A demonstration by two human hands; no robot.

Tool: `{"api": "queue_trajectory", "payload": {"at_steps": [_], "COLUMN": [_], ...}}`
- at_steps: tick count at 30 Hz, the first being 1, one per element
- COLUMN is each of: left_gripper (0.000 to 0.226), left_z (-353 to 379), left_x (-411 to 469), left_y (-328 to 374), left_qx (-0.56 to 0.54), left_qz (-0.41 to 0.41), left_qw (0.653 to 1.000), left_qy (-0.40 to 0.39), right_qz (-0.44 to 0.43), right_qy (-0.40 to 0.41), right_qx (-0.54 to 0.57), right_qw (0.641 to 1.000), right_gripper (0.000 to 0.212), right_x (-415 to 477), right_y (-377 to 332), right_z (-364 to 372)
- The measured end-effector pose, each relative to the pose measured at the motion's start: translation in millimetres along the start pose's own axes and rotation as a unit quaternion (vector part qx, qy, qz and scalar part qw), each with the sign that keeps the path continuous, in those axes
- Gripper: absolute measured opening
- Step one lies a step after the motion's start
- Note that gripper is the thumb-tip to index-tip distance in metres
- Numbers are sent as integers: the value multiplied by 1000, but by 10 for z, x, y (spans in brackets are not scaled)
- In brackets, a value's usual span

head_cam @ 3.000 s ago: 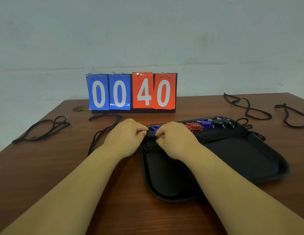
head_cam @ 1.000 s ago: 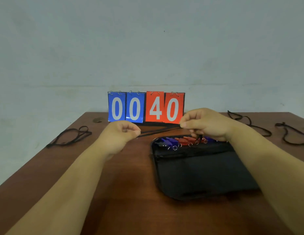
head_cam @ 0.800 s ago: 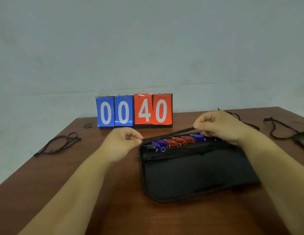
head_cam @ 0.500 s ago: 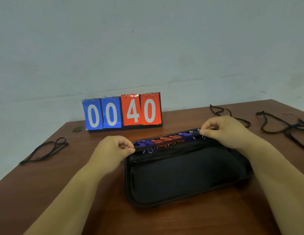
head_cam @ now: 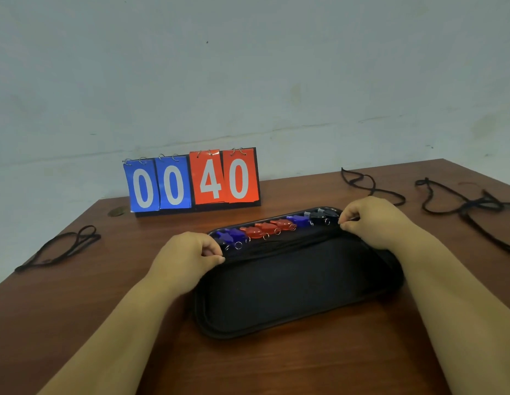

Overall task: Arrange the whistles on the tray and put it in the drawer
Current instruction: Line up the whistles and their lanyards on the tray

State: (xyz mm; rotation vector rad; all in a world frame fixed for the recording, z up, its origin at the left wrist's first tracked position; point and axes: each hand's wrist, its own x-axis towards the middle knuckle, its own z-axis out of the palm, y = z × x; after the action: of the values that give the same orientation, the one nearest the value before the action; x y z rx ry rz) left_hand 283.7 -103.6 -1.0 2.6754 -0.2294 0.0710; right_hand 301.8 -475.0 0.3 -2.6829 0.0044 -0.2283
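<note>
A brown wooden table carries a black oblong tray, a blue-and-red flip scoreboard behind it, loose black cords at left and far right, and a small brassy disc, possibly a coin.

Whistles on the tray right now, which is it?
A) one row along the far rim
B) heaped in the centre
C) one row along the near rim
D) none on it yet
A: the whistles lie in one row along the tray's far rim, between the left hand and right hand, which pinch a black cord just in front of them.
</note>
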Motion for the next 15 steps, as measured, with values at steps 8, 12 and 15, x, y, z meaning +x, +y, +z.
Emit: {"api": "queue_trajectory", "payload": {"at_steps": [8,12,15], "left_gripper": [7,9,10], "left_z": [65,120,174], "left_x": [27,36,23], "left_y": [-30,-86,-151], "left_qx": [32,35,23], "left_qz": [-4,-12,-11], "left_qw": [999,999,999], "left_qy": [6,29,48], "right_qz": [21,27,20], "right_qy": [-19,-30,-48], "right_qx": [-27,-40,-30], "right_qw": [999,998,998], "right_gripper": [15,19,17], "right_x": [-14,-23,-24], "right_y": [-25,-45,-67], "right_z": [8,42,66]}}
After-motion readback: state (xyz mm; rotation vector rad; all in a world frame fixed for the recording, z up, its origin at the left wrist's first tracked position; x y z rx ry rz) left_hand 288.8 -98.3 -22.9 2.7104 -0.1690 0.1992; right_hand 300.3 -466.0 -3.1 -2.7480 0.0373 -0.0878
